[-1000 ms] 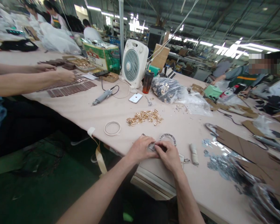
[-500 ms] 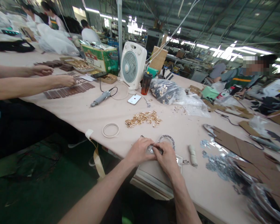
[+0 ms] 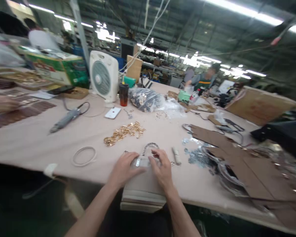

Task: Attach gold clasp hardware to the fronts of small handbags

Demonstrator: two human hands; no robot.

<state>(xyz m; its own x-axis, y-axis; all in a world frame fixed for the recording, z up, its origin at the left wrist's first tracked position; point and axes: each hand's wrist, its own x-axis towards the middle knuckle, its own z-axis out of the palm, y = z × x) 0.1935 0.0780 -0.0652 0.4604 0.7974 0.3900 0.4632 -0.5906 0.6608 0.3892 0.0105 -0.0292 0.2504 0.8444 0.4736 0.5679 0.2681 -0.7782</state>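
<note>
A beige handbag (image 3: 143,186) lies flat at the table's near edge, its lower end hanging over. My left hand (image 3: 123,169) rests on its top left, fingers curled beside a small metal fitting (image 3: 137,162). My right hand (image 3: 161,170) lies on its top right, fingers bent and pressing on the bag's upper edge. A clear-wrapped curved handle (image 3: 150,146) arches just beyond my fingers. A heap of gold metal clasps (image 3: 124,131) lies farther back on the table.
A white ring (image 3: 84,155) lies left of my hands, a rolled paper piece (image 3: 176,156) to the right. Cardboard sheets (image 3: 239,158) and plastic wrap cover the right side. A fan (image 3: 103,75), phone (image 3: 112,112), cup (image 3: 123,94), power tool (image 3: 65,119) and another person's hand (image 3: 2,103) are farther off.
The view has swung right and the picture is blurred by that motion. My hands stay on the bag's top, now slightly further apart.
</note>
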